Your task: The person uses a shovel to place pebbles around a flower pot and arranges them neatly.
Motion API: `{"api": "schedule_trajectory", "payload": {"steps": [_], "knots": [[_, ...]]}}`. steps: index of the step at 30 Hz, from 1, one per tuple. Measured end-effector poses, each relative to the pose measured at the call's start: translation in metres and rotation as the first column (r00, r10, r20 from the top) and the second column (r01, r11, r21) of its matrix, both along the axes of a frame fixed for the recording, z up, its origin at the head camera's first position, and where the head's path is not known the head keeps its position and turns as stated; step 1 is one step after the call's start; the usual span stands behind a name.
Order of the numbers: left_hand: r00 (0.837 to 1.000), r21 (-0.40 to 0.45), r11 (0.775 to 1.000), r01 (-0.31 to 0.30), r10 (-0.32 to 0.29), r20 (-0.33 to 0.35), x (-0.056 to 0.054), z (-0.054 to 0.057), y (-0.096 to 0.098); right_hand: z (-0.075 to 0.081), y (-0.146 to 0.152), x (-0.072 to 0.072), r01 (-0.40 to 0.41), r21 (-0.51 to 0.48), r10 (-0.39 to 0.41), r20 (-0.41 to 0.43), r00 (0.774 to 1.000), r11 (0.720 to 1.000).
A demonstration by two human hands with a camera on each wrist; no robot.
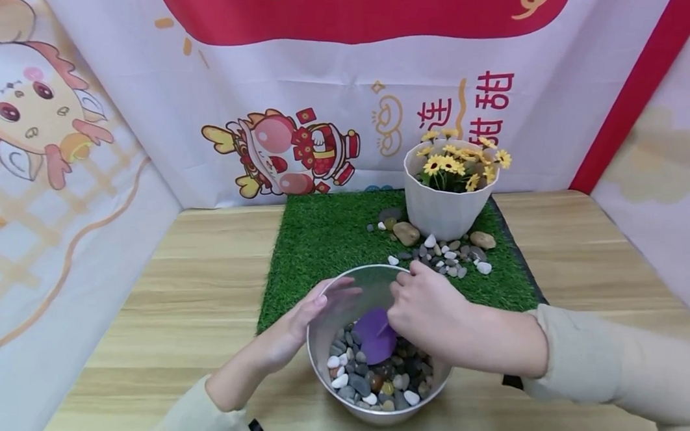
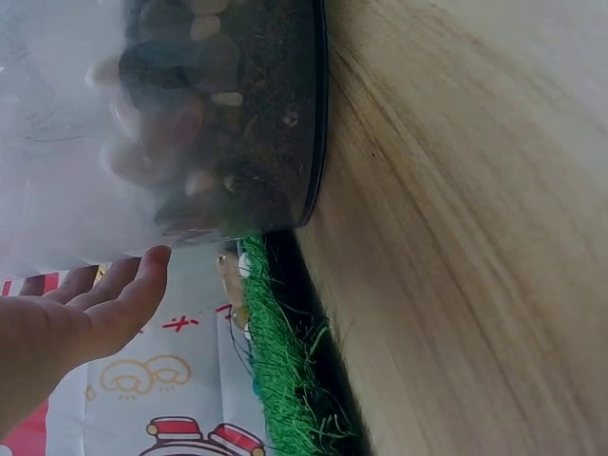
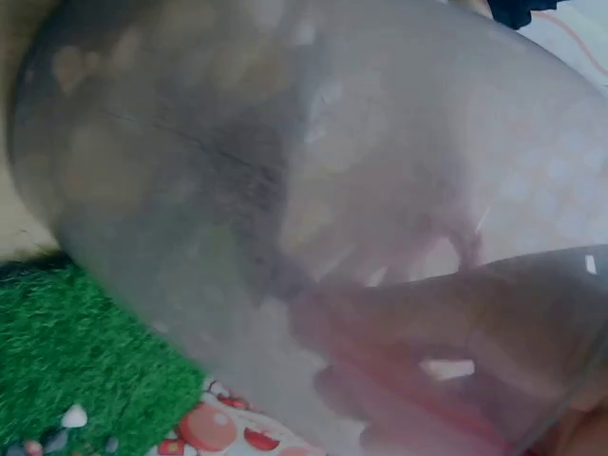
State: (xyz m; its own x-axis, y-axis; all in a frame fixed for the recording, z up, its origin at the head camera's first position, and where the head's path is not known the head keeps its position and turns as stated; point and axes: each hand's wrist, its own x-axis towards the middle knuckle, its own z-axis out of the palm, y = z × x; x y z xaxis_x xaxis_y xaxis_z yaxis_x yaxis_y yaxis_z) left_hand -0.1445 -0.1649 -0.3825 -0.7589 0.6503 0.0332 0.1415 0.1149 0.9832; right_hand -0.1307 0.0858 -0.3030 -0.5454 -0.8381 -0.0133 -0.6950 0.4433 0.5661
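A clear bucket [image 1: 382,419] stands on the table, part filled with pebbles [image 1: 360,384] in grey, white and brown. My left hand [image 1: 289,332] lies along the bucket's left outer side with fingers extended; the left wrist view shows that hand [image 2: 90,318] beside the cloudy wall. Over the rim on the right reaches my right hand [image 1: 428,305], its fingers curled round the handle of a small purple shovel [image 1: 376,337]. The fist hides most of that handle. The blade is down among the stones. Through the wall, the right wrist view shows the blurred right hand [image 3: 408,342].
Behind the bucket lies a green turf mat [image 1: 329,242] on the wooden table [image 1: 207,268]. A white pot [image 1: 444,207] of yellow flowers [image 1: 450,164] stands on it, with loose stones [image 1: 446,252] around its front. Printed cloth [image 1: 343,72] hangs at the back.
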Motion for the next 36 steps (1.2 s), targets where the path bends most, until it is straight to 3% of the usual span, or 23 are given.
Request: {"api": "schedule_trajectory", "payload": {"steps": [10, 15, 20, 27, 32, 36], "knots": [[1.0, -0.006, 1.0, 0.01, -0.01, 0.004, -0.002, 0.001, 0.001, -0.002, 0.004, -0.003, -0.053, -0.101, 0.063, 0.096, 0.993, 0.993], [1.0, -0.004, 1.0, 0.014, -0.014, 0.006, 0.0, 0.001, 0.0, 0.0, 0.012, -0.005, -0.078, -0.202, 0.113, 0.171, 0.979, 0.976], [1.0, -0.003, 1.0, 0.009, -0.009, 0.008, 0.0, 0.002, 0.001, 0.006, 0.021, -0.004, -0.105, -0.316, 0.166, 0.173, 0.971, 0.943], [0.999, 0.01, 1.0, 0.023, -0.024, 0.025, 0.001, 0.002, 0.0, 0.01, 0.038, 0.001, -0.13, -0.483, 0.225, 0.142, 0.964, 0.866], [1.0, 0.005, 1.0, 0.018, -0.018, 0.011, 0.002, 0.003, 0.0, 0.01, 0.045, 0.001, -0.154, -0.544, 0.267, 0.135, 0.954, 0.825], [1.0, -0.007, 1.0, 0.012, -0.012, 0.02, 0.003, 0.005, 0.001, 0.011, 0.052, 0.002, -0.121, -0.588, 0.27, 0.172, 0.947, 0.8]]}}
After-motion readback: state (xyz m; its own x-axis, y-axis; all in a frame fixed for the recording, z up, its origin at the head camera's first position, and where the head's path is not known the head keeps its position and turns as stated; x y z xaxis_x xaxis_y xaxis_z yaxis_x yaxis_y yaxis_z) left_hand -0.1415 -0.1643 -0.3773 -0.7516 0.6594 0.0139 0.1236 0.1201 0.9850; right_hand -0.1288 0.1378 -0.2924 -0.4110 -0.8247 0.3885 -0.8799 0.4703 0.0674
